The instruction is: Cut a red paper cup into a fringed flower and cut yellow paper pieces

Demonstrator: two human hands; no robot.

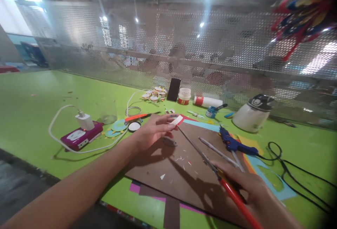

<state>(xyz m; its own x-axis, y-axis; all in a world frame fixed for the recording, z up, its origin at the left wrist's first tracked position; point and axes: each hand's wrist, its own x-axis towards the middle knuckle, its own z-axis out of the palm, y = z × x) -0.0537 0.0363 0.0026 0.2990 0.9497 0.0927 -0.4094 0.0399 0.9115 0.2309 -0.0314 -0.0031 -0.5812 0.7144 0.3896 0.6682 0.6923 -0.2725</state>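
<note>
My left hand [155, 130] pinches a small white and red paper piece [178, 120] between thumb and fingers, held above a brown board [155, 166]. In my right hand [252, 190] are scissors [209, 162] with red handles and long metal blades. The blade tips point toward the paper piece and reach its lower edge; whether they touch it I cannot tell. Small paper scraps [162, 176] lie on the board below. A silver pen-like stick [218, 152] rests on the board near the scissors, beside a blue glue gun [238, 145].
At left, a white charger sits in a purple power strip [81, 136], its cable looping over the green table [31, 116]. Behind the board stand a phone [174, 89], a jar [184, 96], a white roll [209, 101] and a white kettle-like container [251, 115]. Black cord [284, 166] curls at right.
</note>
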